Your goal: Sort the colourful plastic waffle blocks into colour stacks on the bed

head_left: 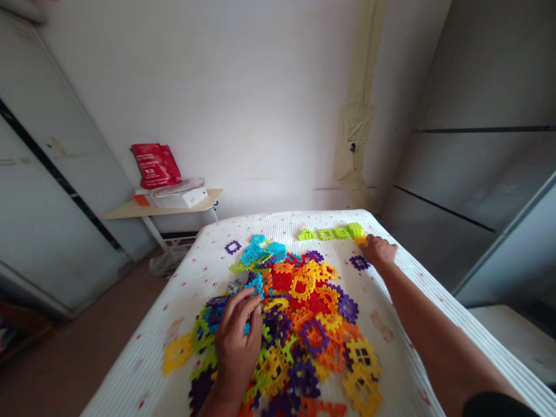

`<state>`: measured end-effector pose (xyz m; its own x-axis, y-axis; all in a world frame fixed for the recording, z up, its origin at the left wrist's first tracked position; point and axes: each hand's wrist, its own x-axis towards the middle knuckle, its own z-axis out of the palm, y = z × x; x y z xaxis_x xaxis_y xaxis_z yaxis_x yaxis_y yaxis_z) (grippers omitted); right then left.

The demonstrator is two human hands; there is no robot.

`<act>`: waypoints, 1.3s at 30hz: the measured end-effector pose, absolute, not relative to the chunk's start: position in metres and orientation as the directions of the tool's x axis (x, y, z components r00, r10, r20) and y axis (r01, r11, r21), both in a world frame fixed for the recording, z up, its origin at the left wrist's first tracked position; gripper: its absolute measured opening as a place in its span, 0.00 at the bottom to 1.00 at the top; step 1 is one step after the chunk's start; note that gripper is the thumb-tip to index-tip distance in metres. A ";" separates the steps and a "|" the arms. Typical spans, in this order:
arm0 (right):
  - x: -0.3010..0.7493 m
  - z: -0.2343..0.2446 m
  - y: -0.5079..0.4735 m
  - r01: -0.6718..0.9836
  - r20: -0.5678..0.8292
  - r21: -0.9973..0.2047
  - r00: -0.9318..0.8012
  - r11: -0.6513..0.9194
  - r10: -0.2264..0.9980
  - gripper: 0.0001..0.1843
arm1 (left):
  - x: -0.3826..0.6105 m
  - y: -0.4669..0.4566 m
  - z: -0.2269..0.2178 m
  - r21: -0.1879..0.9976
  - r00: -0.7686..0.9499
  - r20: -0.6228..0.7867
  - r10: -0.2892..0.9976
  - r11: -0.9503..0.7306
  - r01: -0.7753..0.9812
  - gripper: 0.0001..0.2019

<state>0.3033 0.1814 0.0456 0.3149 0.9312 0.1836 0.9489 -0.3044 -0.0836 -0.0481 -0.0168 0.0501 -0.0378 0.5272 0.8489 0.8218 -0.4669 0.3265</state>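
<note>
A heap of flat plastic interlocking tiles (pixel 299 313) in orange, yellow, purple, blue and green lies on a white dotted bed cover (pixel 204 272). My left hand (pixel 237 339) rests on the near left of the heap, fingers curled onto the tiles; what it grips is hidden. My right hand (pixel 379 250) is stretched to the far right, fingers closed on an orange-yellow tile (pixel 360 240) at the end of a row of green tiles (pixel 332 233). A single purple tile (pixel 359 263) lies just beside that hand.
Another purple tile (pixel 233 247) lies apart at the far left of the bed. A small beige shelf (pixel 160 205) against the wall carries a white box and a red bag (pixel 155 164). Grey cabinet panels stand at both sides.
</note>
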 end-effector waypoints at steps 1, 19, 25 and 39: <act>0.303 0.047 0.180 0.951 0.205 -0.084 0.309 -0.298 0.929 0.19 | -0.050 -0.016 0.050 0.344 -0.060 0.846 0.530 -0.456 0.821 0.08; 0.254 0.010 0.135 0.883 0.275 0.009 -0.454 0.470 0.848 0.17 | -0.095 0.064 0.085 0.447 -0.058 0.243 0.968 -0.059 0.893 0.13; 0.254 0.008 0.135 0.872 0.283 0.015 -0.473 0.489 0.835 0.18 | -0.082 0.116 0.075 0.339 -0.024 0.131 0.991 -0.022 0.940 0.13; 0.251 0.010 0.133 0.879 0.287 0.016 -0.460 0.476 0.840 0.17 | -0.079 0.121 0.070 0.275 0.004 0.164 0.986 -0.050 0.960 0.08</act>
<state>0.2509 0.1325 0.0100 -0.4603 0.8400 0.2872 0.8791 0.4763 0.0156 -0.0793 0.1211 0.0703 0.0045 0.9864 0.1645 0.9603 -0.0502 0.2746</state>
